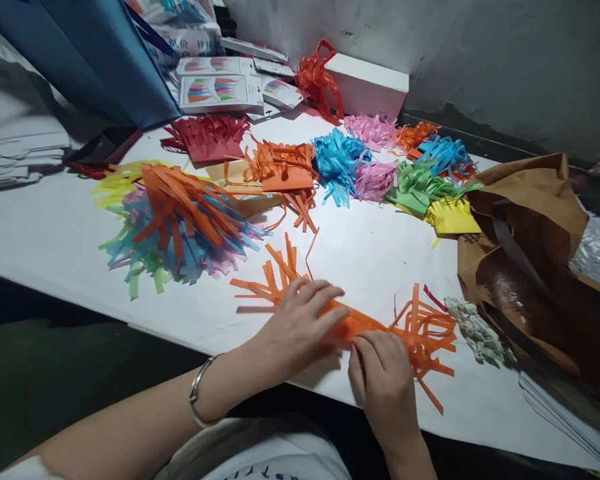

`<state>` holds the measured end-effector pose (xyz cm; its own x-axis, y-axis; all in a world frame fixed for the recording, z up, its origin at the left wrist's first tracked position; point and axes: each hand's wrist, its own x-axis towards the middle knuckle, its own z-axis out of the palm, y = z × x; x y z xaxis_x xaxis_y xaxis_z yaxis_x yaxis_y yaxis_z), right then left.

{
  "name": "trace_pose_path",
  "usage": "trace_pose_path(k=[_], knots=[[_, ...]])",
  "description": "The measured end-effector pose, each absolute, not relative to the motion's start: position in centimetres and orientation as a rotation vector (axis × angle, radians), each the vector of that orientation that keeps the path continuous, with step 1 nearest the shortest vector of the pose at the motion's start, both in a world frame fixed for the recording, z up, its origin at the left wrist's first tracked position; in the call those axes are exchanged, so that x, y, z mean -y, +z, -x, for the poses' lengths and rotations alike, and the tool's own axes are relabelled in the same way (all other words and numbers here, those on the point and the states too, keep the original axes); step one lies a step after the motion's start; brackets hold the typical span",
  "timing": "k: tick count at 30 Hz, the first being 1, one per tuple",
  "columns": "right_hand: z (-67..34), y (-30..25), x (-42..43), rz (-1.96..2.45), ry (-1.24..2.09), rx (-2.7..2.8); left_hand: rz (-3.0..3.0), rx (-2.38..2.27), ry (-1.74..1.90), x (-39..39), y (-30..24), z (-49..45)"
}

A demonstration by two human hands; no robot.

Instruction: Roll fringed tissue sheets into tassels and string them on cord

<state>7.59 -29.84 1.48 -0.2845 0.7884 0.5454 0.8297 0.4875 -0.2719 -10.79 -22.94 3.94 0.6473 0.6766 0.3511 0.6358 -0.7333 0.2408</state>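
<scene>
An orange paper strip with cut fringes (420, 330) at both ends lies near the front edge of the white table (380, 253). My left hand (300, 323) lies flat on its middle, fingers stretched out and pressing the paper down. My right hand (383, 377) pinches the strip's near edge between thumb and fingers, just right of the left hand. A metal bracelet (200, 393) circles my left wrist.
A mixed pile of fringed papers (180, 223) lies at the left. Red (207, 137), orange (283, 170), blue (337, 160), pink (375, 130), green (415, 187) and yellow (453, 217) fringed stacks line the back. A brown paper bag (525, 267) stands at the right, a white box (367, 83) by the wall.
</scene>
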Motion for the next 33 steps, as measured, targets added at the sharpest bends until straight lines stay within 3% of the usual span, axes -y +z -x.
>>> trace_pose_path(k=[8,13,20,23,27,33], knots=[[-8.2,2.1,30.8,1.362,-0.022,2.191,-2.649,-0.846,0.612,24.2,2.5,12.7],[-9.0,1.5,30.6,1.582,-0.065,2.151,-2.608,-1.090,0.562,24.2,2.5,12.7],[-8.3,1.6,29.2,1.902,-0.376,2.052,-2.674,-1.375,0.390,23.1,2.6,11.0],[-7.9,2.1,29.4,1.757,-0.417,1.965,-2.656,-1.361,0.364,22.9,2.6,11.0],[-7.4,2.2,29.8,1.444,-0.157,2.155,-2.626,-1.356,0.360,22.8,2.7,11.3],[-7.0,2.1,29.7,1.400,-0.035,2.071,-2.744,-1.060,0.658,23.4,2.8,11.8]])
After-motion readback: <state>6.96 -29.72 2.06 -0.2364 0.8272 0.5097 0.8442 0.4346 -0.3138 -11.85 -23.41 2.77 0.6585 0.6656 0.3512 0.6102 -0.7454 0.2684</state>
